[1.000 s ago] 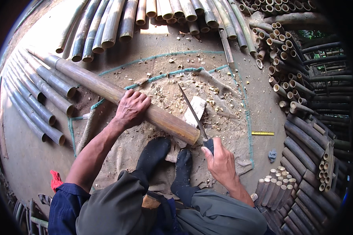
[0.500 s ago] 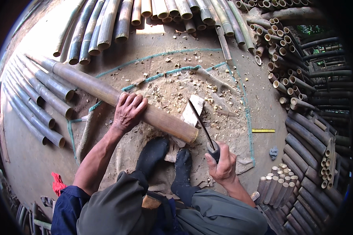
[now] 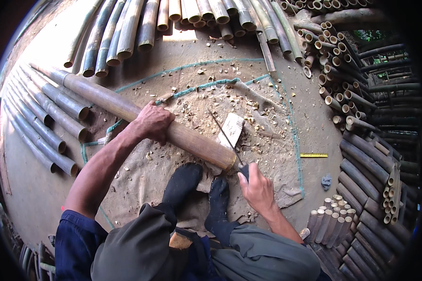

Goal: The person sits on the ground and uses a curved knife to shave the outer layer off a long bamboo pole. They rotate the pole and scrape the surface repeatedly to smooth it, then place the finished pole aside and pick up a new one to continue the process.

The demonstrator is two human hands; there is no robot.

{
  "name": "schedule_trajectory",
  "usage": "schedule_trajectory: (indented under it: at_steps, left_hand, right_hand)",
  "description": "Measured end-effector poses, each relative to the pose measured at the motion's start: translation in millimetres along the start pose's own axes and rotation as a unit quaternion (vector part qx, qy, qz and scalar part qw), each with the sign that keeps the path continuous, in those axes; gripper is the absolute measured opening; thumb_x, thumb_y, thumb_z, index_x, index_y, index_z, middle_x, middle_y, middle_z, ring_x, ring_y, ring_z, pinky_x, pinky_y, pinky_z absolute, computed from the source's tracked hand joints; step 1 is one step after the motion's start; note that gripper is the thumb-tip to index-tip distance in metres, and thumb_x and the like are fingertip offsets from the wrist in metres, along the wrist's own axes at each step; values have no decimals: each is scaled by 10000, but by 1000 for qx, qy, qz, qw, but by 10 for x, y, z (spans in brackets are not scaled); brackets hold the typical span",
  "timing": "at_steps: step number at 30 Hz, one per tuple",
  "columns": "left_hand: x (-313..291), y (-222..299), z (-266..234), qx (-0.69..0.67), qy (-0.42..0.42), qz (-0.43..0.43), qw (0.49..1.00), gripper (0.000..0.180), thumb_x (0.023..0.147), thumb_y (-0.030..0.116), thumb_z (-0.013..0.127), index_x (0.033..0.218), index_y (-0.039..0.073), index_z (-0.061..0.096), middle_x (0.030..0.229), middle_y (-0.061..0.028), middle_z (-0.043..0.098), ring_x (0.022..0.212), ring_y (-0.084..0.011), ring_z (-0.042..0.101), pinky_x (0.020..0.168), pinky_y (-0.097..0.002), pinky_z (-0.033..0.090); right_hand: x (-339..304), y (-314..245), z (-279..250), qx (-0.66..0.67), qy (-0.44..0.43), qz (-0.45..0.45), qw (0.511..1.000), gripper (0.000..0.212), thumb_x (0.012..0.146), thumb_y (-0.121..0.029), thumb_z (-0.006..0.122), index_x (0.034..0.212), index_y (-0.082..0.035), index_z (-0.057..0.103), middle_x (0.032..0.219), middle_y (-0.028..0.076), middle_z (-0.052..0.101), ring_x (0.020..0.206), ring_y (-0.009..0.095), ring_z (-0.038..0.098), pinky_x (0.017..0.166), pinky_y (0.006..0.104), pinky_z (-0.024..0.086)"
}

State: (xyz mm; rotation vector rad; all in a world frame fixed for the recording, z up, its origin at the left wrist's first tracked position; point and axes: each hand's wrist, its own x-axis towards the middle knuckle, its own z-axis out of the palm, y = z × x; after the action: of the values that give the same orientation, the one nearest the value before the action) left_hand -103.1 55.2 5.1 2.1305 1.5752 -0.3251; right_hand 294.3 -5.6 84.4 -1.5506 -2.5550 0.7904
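Note:
A long brown bamboo pole [image 3: 197,143] slants from the upper left to its cut end near my feet. My left hand [image 3: 154,122] is wrapped over the middle of the pole. In a closed grip, my right hand [image 3: 259,189] has the black handle of a tool with a long, thin dark blade [image 3: 224,133]. No teeth show, so whether it is a saw or a knife I cannot tell. The blade points up and left, close by the pole's cut end; whether they touch I cannot tell. A pale wooden block [image 3: 231,129] lies just beyond the pole.
A cloth [image 3: 140,180] edged in teal, strewn with chips, lies under the work. Bamboo poles [image 3: 56,114] lie at left and along the far side [image 3: 145,33]. Cut pieces [image 3: 333,222] stand bundled at right, near a yellow ruler [image 3: 313,155] and stacked bamboo [image 3: 368,157].
My left wrist has turned and the forearm swung outward, with the hand still on the pole. My right hand has shifted slightly left and up, tilting the blade further left.

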Motion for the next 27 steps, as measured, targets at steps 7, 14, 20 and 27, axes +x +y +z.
schedule_trajectory:
  at_steps: [7,14,20,27]
  left_hand:
    - [-39,-73,106,-13,10,-33,999,526,522,276,951,988,161,738,936,-31,752,948,-244,727,978,-430,494]
    - [-61,-36,184,14,66,-12,998,577,496,279,946,1012,151,721,1029,-45,748,1082,-263,716,995,-446,506]
    - [-195,-13,326,6,154,0,988,565,545,276,916,1031,143,659,1030,-44,695,1076,-261,681,1022,-448,476]
    - [-223,84,397,17,223,21,974,489,642,231,865,1056,125,627,1035,-63,658,1050,-267,653,1048,-439,463]
  right_hand:
    - [124,-505,-456,48,20,-29,998,285,1050,-190,705,1214,-8,561,890,281,721,799,502,745,680,538,587]
    - [14,322,151,-118,-90,79,986,321,1080,-259,660,1136,4,484,817,276,695,702,465,735,603,505,596]
    - [38,-351,-385,23,32,-14,999,332,1076,-293,674,1120,-1,522,928,305,722,790,488,751,665,532,575]
    - [191,179,18,-107,-96,89,986,294,1071,-237,675,1117,-14,489,837,282,722,750,476,743,626,512,596]
